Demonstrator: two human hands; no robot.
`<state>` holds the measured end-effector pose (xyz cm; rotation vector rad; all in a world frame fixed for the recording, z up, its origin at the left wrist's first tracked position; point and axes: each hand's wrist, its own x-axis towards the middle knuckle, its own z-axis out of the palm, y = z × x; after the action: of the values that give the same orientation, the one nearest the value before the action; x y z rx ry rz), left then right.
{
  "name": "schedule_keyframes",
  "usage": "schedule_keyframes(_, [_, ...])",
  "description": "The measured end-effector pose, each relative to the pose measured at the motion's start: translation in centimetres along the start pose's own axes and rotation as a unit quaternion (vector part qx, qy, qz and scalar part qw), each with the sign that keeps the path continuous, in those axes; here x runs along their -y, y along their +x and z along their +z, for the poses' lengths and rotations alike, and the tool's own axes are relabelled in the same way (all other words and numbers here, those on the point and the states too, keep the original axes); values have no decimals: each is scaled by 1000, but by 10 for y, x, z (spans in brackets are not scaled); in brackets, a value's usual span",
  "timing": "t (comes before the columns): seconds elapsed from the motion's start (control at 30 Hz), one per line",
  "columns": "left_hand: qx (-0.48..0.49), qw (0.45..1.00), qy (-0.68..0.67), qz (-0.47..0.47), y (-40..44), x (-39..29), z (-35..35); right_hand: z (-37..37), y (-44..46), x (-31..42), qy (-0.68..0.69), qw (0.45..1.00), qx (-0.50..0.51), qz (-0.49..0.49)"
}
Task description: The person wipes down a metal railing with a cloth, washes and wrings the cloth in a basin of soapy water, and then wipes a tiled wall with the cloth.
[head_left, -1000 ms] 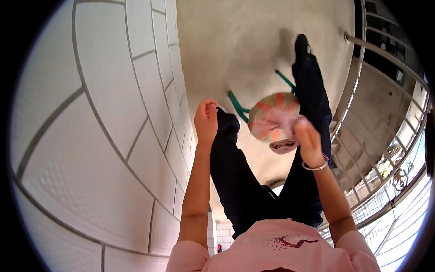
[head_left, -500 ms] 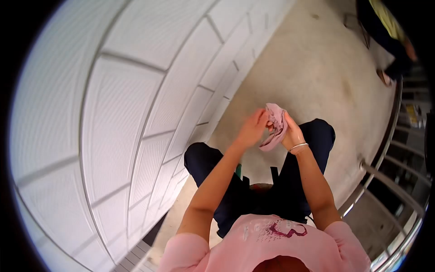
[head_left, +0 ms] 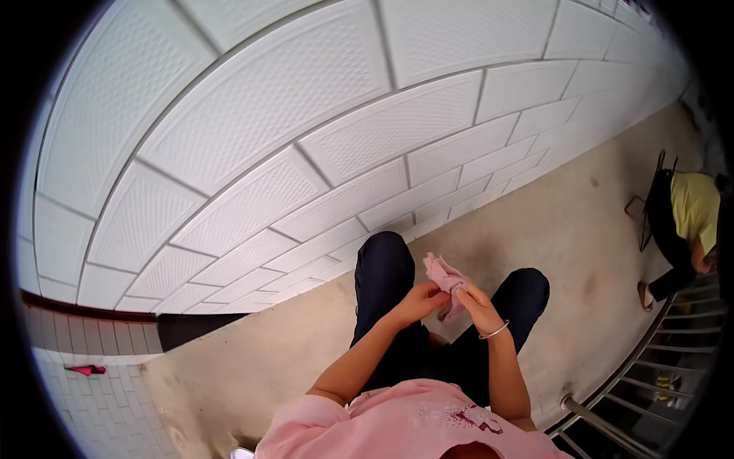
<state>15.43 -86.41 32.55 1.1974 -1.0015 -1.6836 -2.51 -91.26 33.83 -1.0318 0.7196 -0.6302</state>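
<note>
Pink cloth (head_left: 443, 275) gathered between two hands

Crumpled and folded, the cloth is held up in front of the seated person, above the gap between the knees, its upper end sticking out beyond the fingers and a lower fold hanging down between the hands. The right hand (head_left: 479, 304) grips it from the right side, the thumb lying over the fabric and the fingers close together, pinching it. The left hand (head_left: 417, 304) meets it from the lower left, fingers curled in and drawn together, with thumb and fingertips closed on a fold; exactly how each fingertip sits is too small to tell. A pale bracelet (head_left: 495, 330) circles the right wrist.

Both forearms reach forward over dark navy trousers (head_left: 378, 287), whose bent knees stand apart on either side of the hands. Nearer the camera is a pink short-sleeved shirt (head_left: 367, 421) with a darker printed design on the chest.

Beyond the knees, a beige floor (head_left: 589, 237) runs along a wall of white textured tiles (head_left: 313, 107) with grey joints. Toward the right edge, well apart, another person in a yellow top (head_left: 694, 205) sits on a dark-framed chair (head_left: 647, 210), beside metal railings (head_left: 646, 382). At far left, a small bright pink-red item (head_left: 88, 370) shows against paler tiling.
</note>
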Motion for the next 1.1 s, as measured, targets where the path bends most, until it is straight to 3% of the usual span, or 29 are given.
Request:
schedule_keyframes(0.07, [-39,997,13,65,-12,-8,-7,20,-7,9,-120,991,-31,-56])
schedule_keyframes(0.1, [-77,989,37,121,-18,-14,-13,24,-8,12,-127,990,-25,-55])
schedule_keyframes(0.17, [-78,985,20,150,-38,-35,-23,35,-3,23,-114,989,-90,-38])
schedule_keyframes(0.23, [-27,949,-294,111,-58,-61,-25,48,0,35,-108,988,-102,-46])
schedule_keyframes(0.27, [25,932,-339,122,-67,-68,-36,51,3,38,-114,988,-96,-45])
schedule_keyframes(0.3, [24,929,-347,123,-71,-67,-47,53,6,42,-119,988,-93,-44])
schedule_keyframes(0.4, [-28,910,-338,240,-72,-69,-71,77,24,64,-125,989,-52,-55])
schedule_keyframes(0.43, [-28,909,-343,236,-71,-71,-76,83,30,68,-132,989,-26,-67])
schedule_keyframes(0.53, [-175,924,-275,199,-69,-88,-91,91,51,76,-200,972,-25,-117])
schedule_keyframes(0.63, [-196,951,-209,119,-75,-99,-96,114,61,99,-232,959,-3,-164])
schedule_keyframes(0.7, [-105,959,-242,103,-85,-98,-94,133,60,106,-287,931,41,-220])
schedule_keyframes(0.9, [-172,965,-162,118,-124,-79,-67,151,44,95,-250,944,103,-189])
schedule_keyframes(1.0, [-295,905,-248,181,-140,-71,-62,146,44,90,-265,939,97,-195])
schedule_keyframes(1.1, [-317,875,-273,244,-157,-75,-62,147,48,91,-290,922,93,-241])
